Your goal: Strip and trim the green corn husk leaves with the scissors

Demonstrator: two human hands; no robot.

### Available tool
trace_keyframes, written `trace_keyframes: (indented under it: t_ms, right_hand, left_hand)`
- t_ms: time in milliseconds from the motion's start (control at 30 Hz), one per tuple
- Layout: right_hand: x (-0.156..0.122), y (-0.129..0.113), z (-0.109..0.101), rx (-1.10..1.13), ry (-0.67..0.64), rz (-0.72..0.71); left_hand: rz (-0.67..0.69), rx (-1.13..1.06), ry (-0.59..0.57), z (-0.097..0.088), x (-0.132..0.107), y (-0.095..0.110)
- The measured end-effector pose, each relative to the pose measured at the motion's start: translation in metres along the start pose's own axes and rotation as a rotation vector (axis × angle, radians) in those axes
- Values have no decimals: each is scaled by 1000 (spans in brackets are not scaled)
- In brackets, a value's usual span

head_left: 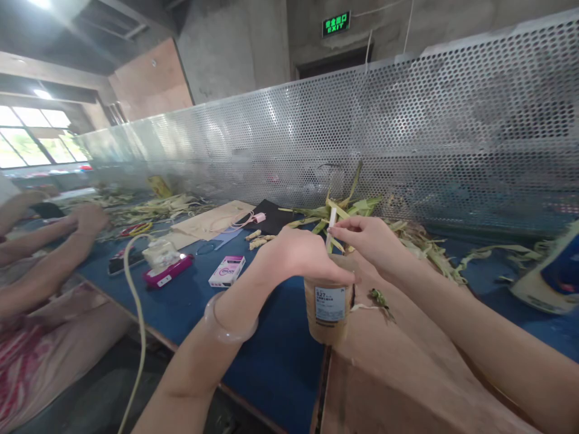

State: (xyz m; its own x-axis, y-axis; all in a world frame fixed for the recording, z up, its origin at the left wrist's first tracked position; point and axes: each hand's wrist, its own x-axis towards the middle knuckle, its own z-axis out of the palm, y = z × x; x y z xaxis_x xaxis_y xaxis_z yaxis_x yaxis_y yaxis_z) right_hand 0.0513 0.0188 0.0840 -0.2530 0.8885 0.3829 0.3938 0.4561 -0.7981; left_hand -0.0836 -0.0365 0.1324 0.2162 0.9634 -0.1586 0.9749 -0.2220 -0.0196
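A brown paper cup (319, 322) with a pale printed label stands at the edge of the blue table, against a brown cardboard box. My left hand (303, 253) curls over its top, fingers closed around the rim; much of the lid is hidden. A translucent bangle (226, 328) circles that wrist. Just above the cup my right hand (362, 236) pinches a wide white straw (332, 224) between thumb and fingertips. The straw stands nearly upright, its lower end at the cup's top. Behind the hands lie green and yellow husk leaves (357, 208).
Right of the cup is the cardboard box (398, 361), with a green scrap on it. Leftward lie a white-and-purple box (227, 271), a magenta power strip (167, 271) and its cable. A perforated metal screen (280, 138) stands behind. Another person's arms (58, 241) are at far left.
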Motion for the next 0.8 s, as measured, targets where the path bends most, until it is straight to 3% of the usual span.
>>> trace_keyframes:
  t_ms: [300, 567, 800]
  right_hand:
    - [-4, -19, -2, -152, 45, -92]
    - [-5, -10, -11, -39, 33, 96]
    - [-5, -32, -6, -266, 73, -80]
  left_hand:
    - [19, 1, 46, 0, -3, 6]
    - [1, -18, -32, -3, -1, 3]
    - [39, -71, -7, -3, -4, 6]
